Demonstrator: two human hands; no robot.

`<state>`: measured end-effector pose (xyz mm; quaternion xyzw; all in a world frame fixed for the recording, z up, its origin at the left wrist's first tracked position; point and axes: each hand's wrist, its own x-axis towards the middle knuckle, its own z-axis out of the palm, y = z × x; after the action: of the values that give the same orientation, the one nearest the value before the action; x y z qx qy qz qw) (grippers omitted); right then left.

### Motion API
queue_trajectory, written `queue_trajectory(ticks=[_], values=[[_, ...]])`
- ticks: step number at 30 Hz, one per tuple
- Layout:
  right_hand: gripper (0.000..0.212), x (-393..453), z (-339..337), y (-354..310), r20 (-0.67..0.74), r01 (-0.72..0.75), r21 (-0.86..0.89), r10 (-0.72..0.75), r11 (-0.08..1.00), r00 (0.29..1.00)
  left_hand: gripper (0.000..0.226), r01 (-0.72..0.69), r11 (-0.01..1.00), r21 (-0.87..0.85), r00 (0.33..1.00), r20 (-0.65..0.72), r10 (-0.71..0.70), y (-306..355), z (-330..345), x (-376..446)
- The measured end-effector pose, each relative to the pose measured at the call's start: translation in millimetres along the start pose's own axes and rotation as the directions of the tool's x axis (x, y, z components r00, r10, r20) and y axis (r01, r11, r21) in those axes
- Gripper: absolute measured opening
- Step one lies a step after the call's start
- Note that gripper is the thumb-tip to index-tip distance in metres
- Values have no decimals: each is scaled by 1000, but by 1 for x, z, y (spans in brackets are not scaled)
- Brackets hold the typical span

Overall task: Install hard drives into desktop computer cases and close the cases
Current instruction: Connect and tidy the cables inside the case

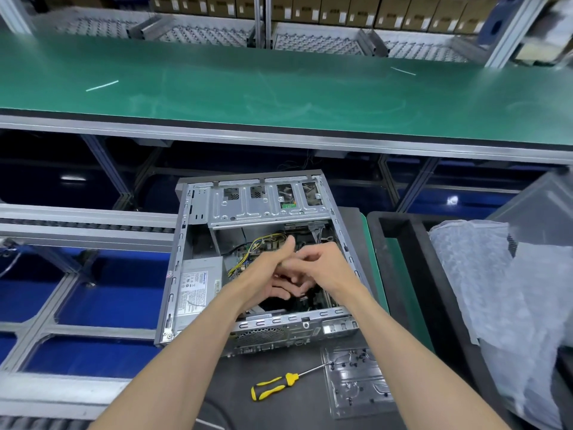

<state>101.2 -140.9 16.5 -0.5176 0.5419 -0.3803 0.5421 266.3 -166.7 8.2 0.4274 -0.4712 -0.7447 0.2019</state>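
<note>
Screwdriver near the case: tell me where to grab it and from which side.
Grip the screwdriver by its yellow-and-black handle, coming from above with the right hand. It lies flat on the dark mat, handle pointing lower left, thin shaft pointing toward the clear screw tray. The handle is the thick part and has free space around it.

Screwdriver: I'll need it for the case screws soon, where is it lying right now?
In the head view the yellow-and-black screwdriver lies on the dark mat just in front of the open computer case, between the forearms, its tip reaching the clear plastic screw tray at right.
</note>
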Motion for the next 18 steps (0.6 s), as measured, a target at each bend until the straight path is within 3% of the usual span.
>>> queue_trajectory(ticks=[3,7,11,16,18], values=[[27,0,0,-2,-136,70,-29,-73,997,988,69,-48,995,82,999,-4,48,7,-6,-4],[30,5,-3,-2,-273,21,75,1,997,962,28,-36,980,195,967,-241,84,14,1,10],[23,7,-2,-2,-417,39,-237,-138,971,898,29,47,989,140,997,-73,-37,15,36,36],[43,9,-2,0,-396,37,-228,-128,973,909,22,110,957,268,988,-131,-77,11,54,50],[46,9,-2,1,-390,52,-213,-134,976,911,22,112,968,222,987,-139,-83,16,51,47]])
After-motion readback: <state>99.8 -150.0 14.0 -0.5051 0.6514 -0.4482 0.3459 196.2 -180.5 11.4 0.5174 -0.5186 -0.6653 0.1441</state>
